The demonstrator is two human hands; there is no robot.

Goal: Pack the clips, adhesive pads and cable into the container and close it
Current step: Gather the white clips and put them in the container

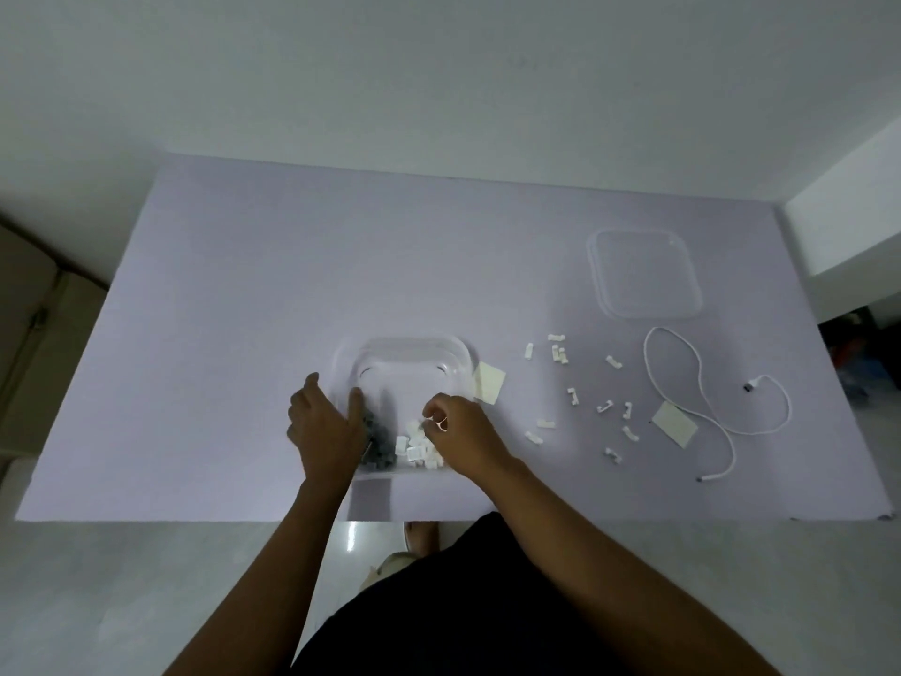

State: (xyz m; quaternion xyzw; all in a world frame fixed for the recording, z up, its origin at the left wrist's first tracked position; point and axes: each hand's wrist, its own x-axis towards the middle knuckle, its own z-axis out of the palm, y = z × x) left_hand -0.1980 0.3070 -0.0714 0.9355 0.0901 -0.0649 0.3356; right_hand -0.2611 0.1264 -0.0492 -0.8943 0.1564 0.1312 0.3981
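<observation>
Left hand: your left hand (325,424) straddles the left wall of the container (414,351), thumb inside and fingers outside, and steadies it.
Right hand: your right hand (463,431) hovers over the container's near right corner, fingers curled, pinching one small white clip (441,424) at the fingertips.
Held clip: it sits directly above the white heap (418,446) inside the container, with the dark pieces (379,448) just to the left. The release is straight down, by my reading.
Key relation: the loose clips (585,397) lie to your right on the table (244,285), past the container's right wall. Your right hand is clearly the nearer one.
Clip axis: the pieces point every way and are too small to read one by one.
Adhesive pads: one adhesive pad (489,383) touches the container's right wall; a second pad (675,424) lies farther right, beside the cable.
Cable: the cable (702,383) loops well to the right, its long run going near to far.
Lid: the lid (643,273) lies at the far right, apart from everything.
Progress: partly packed, I judge; clips, pads and cable remain outside.
</observation>
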